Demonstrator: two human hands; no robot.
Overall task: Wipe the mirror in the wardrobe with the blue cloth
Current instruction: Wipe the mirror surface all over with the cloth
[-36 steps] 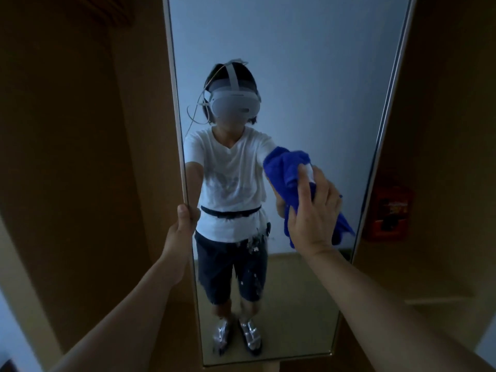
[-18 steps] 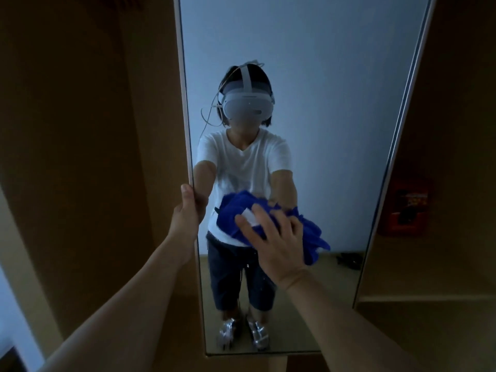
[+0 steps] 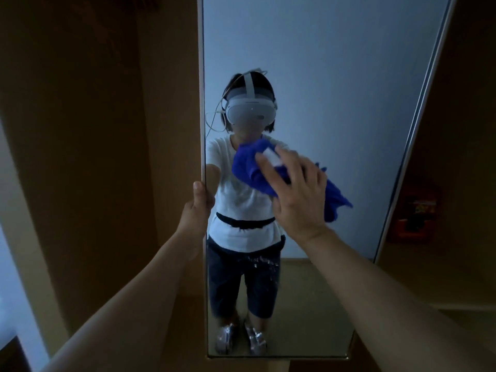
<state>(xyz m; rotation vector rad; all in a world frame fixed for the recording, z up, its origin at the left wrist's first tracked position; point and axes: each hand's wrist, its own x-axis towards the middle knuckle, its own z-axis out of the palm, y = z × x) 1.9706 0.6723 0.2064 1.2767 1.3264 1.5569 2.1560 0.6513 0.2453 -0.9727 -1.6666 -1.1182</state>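
Note:
A tall narrow mirror stands in the brown wardrobe and reflects a person in a white shirt and dark shorts. My right hand presses the blue cloth flat against the glass at mid height, fingers spread and pointing up-left. The cloth bunches under my palm, and one corner hangs out to the right. My left hand grips the mirror's left edge, thumb on the front of the frame and fingers hidden behind it.
Brown wardrobe panels flank the mirror on both sides. A red and orange object sits in a shadowed shelf recess at the right. A wooden ledge runs below that recess. The scene is dim.
My right hand swept the cloth from the right side down to the lower left, then up and to the right to mid mirror. My left hand kept its hold on the left edge.

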